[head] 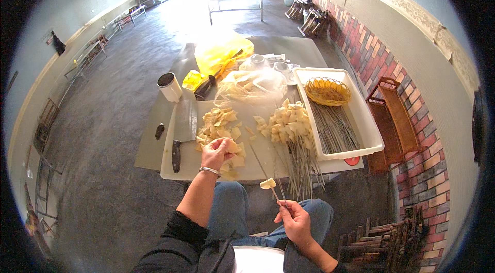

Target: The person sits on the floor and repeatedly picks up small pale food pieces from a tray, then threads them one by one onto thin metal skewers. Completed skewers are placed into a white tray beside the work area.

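My left hand [219,153] has its fingers closed on a pale, flat food piece over a pile of similar pieces [216,121] on the white cutting board [239,174]. Several thin metal skewers [275,194] are in my right hand [295,222], above my knee. One of them carries a folded pale piece [267,183]. Loaded skewers [301,164] lie together at the board's right side, their food ends [290,122] pointing away from me. A cleaver [185,118] with a black handle rests along the board's left side.
A white plastic tray [352,155] on the right holds a yellow basket [328,92] and bare skewers [335,129]. Behind the board are a clear plastic bag [251,85], a yellow bag [220,54] and a white cup [169,87]. A wooden shelf [400,122] stands near the brick-patterned wall.
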The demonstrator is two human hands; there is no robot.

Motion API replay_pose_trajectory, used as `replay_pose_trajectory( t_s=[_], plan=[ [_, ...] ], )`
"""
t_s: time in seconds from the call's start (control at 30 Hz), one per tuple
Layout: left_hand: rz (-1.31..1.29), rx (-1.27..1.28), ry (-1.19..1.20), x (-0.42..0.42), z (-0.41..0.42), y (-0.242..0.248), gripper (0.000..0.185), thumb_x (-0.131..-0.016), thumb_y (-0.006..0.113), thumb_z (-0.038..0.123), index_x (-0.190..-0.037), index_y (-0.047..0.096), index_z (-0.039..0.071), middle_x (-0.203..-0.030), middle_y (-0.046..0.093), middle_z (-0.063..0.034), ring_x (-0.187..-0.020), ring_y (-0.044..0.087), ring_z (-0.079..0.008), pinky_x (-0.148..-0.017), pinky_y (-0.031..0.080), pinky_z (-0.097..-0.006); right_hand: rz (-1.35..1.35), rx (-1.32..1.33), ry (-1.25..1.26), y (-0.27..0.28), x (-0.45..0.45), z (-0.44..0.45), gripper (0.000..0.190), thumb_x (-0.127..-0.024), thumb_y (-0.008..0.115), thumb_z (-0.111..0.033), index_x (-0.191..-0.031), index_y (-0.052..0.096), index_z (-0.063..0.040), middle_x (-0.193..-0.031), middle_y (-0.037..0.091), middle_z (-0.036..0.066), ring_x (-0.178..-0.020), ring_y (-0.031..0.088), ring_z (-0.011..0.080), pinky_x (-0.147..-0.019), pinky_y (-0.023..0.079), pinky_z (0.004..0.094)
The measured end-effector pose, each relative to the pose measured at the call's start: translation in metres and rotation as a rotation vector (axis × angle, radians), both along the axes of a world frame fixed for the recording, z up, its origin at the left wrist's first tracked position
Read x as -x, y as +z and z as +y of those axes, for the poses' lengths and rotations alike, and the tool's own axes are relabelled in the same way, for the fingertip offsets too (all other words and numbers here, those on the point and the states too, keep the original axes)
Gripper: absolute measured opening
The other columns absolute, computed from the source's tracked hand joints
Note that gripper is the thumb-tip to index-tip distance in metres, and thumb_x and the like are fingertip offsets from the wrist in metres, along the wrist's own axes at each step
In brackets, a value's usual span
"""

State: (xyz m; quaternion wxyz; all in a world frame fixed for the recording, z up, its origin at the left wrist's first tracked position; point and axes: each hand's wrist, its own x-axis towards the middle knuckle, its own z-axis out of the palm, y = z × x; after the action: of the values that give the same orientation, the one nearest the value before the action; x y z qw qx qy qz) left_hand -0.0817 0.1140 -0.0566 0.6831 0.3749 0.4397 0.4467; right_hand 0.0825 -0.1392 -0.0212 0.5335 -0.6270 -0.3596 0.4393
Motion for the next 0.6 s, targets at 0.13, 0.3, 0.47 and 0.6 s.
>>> replay_pose_trajectory(
  t_s=[0.13,0.3,0.47,0.6],
  plan=[
    [0.322,-0.306,0.105,0.006,0.004,-0.009,0.012,-0.083,0.065,0.011,-0.092,0.069,0.003,-0.072,0.064,0.0002,-0.063,0.054,-0.0035,-0.054,0.045,-0.018,0.011,-0.014,0.021,-0.006,0.001,-0.002,0.016,-0.091,0.052,-0.006,-0.104,0.058,0.002,-0.069,0.06,0.002,-0.06,0.055,0.0055,-0.055,0.043,0.0183],
    [0.892,-0.786,0.083,0.013,0.005,-0.009,0.015,-0.075,0.064,0.007,-0.088,0.07,0.009,-0.08,0.065,-0.0043,-0.071,0.06,-0.0183,-0.065,0.049,-0.0303,-0.003,-0.049,-0.008,-0.007,0.002,-0.002,0.018,-0.091,0.054,-0.009,-0.104,0.059,0.001,-0.065,0.061,0.003,-0.059,0.056,0.0054,-0.055,0.044,0.0199],
    [1.196,-1.024,-0.114,0.024,0.007,0.0,0.016,-0.073,0.062,0.015,-0.085,0.07,0.011,-0.088,0.061,-0.0096,-0.092,0.057,-0.0298,-0.082,0.046,-0.0379,-0.015,-0.044,-0.017,-0.005,0.0,-0.001,0.017,-0.09,0.054,-0.009,-0.104,0.059,0.001,-0.065,0.062,0.003,-0.059,0.057,0.0057,-0.055,0.044,0.0203],
    [1.167,-0.959,-0.33,0.029,0.008,0.006,0.016,-0.073,0.061,0.017,-0.086,0.069,0.011,-0.09,0.06,-0.0093,-0.092,0.055,-0.0293,-0.084,0.045,-0.037,-0.034,-0.014,0.005,-0.002,-0.001,-0.001,0.016,-0.091,0.053,-0.005,-0.104,0.058,0.001,-0.067,0.06,0.002,-0.059,0.055,0.0049,-0.055,0.042,0.018]
  ],
)
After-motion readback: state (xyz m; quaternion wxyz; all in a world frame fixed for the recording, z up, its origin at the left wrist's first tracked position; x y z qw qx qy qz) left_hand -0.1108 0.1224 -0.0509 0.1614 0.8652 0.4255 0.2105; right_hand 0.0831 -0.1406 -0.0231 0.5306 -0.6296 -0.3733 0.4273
